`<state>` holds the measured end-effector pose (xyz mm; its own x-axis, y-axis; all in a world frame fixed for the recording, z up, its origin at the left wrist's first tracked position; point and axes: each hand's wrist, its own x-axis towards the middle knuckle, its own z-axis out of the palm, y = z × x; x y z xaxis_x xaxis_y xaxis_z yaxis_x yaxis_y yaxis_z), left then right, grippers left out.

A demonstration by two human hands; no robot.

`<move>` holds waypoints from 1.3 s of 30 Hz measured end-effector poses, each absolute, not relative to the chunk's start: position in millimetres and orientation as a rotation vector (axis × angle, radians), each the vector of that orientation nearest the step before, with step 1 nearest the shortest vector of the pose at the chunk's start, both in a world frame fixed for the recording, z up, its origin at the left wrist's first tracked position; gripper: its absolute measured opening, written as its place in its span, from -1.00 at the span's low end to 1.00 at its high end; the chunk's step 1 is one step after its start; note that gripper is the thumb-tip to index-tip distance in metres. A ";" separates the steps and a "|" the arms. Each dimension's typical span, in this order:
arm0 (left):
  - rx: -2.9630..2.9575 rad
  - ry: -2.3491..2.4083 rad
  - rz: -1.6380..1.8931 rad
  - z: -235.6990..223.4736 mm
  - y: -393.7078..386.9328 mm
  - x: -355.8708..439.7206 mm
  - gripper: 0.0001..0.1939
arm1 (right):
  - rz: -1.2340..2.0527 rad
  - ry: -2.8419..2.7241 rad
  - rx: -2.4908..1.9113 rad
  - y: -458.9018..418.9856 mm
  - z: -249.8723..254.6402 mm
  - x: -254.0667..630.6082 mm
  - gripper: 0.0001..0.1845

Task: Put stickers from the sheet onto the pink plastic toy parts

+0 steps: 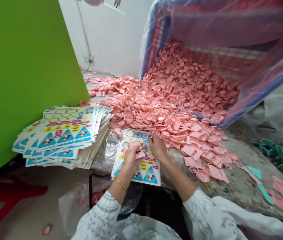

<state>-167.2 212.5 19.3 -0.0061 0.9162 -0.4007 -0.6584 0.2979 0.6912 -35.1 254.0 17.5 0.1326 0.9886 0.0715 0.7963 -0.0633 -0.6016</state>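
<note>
A sticker sheet point(151, 171) printed with blue triangles and yellow labels lies at the table's front edge, below both hands. Over its middle, my left hand point(130, 156) is closed around a flat pink plastic piece point(135, 145) with a squarish body. My right hand point(157, 147) is at the sheet's upper right part, thumb and fingertips pinched together. Whatever sits between those fingertips is too small to make out. Just beyond the hands spreads a large heap of pink plastic toy pieces point(151, 110), among them small slotted spatulas and flat boards.
A thick stack of sticker sheets point(66, 133) stands at left beside a green panel point(26, 73). At the back right, a tipped blue-framed crate point(254, 105) lined with clear plastic spills pink pieces. Teal pieces point(254, 172) and green items point(279, 158) lie at right.
</note>
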 end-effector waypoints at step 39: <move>0.325 1.001 1.335 -26.2 238.4 -169.1 -0.60 | 0.449 -2.016 -2.249 334.3 35.8 -61.1 -0.67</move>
